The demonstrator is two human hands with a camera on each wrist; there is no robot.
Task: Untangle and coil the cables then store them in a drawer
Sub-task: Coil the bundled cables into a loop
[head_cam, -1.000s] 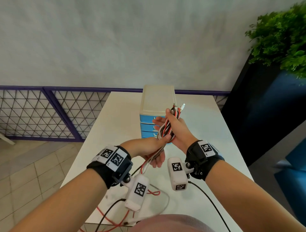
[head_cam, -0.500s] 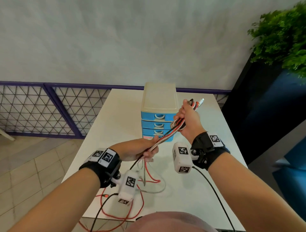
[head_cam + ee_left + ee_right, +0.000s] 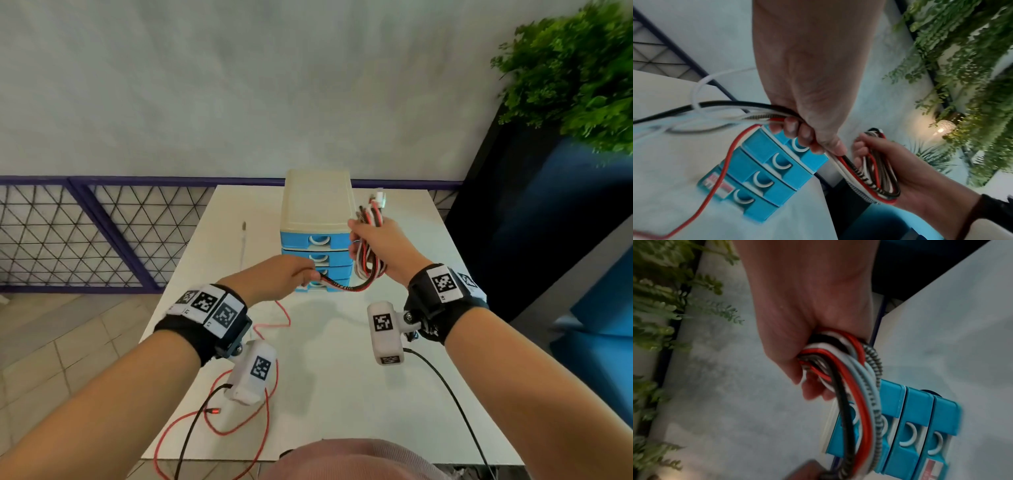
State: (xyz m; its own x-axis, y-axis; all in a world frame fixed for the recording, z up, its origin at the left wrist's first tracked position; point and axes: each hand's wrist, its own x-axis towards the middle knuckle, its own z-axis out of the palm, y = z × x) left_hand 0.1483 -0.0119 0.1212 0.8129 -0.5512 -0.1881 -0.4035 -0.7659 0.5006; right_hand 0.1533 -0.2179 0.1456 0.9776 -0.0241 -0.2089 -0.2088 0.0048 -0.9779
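Observation:
My right hand (image 3: 373,240) grips a coiled bundle of red, white, black and braided cables (image 3: 371,257) just right of the blue drawer unit (image 3: 317,219); the plug ends (image 3: 376,200) stick up above the fist. The same bundle (image 3: 849,369) fills the right wrist view. My left hand (image 3: 291,274) pinches the strands trailing from the bundle (image 3: 337,284) in front of the lower drawers. In the left wrist view the left fingers (image 3: 797,129) curl round those strands, which run on to the coil (image 3: 879,170). A loose red cable (image 3: 246,421) trails over the table's near edge.
The drawer unit has several shut blue drawers (image 3: 764,170) and a cream top, standing on a white table (image 3: 342,377). A white cable end (image 3: 244,236) lies at the left of the table. A dark planter with green foliage (image 3: 575,68) stands at the right, a mesh fence (image 3: 85,233) at the left.
My right hand has turned the coil more upright beside the drawers. My left hand has slid away from it along the strands, to the left. More red cable lies slack on the table.

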